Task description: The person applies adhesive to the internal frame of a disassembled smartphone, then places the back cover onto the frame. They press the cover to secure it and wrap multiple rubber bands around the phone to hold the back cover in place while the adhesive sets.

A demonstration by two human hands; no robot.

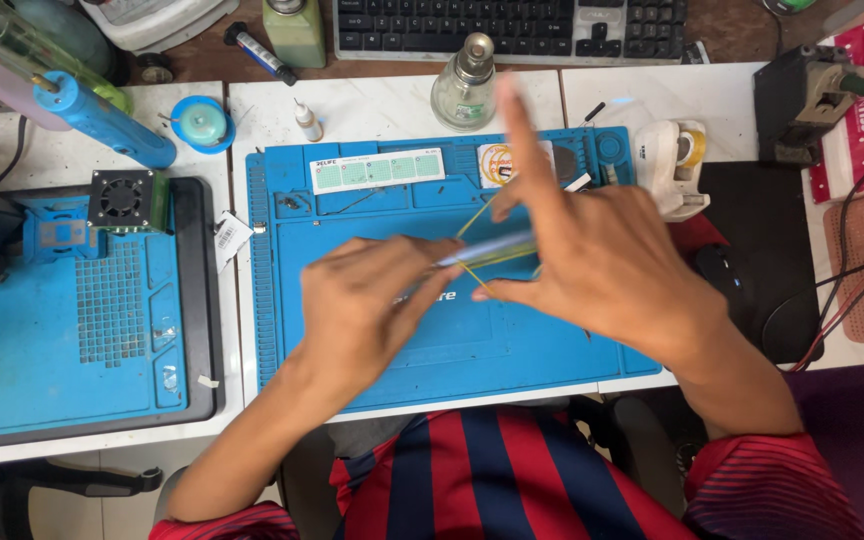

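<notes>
Both of my hands hover over a blue repair mat (352, 330) at the table's middle. My left hand (367, 305) pinches one end of a thin pale blurred object (487, 250), perhaps a flat slim tool or strip. My right hand (592, 250) holds the other end, with a yellow rubber band (477, 215) stretched around its fingers and its index finger pointing up and away. Motion blur hides the exact grip.
A second blue mat (42, 340) with a small fan (120, 198) lies at left. A glass bottle (464, 85), a keyboard (512, 25), a white tape dispenser (674, 160), a blue heat tool (102, 120) and a black pad (762, 240) surround the mat.
</notes>
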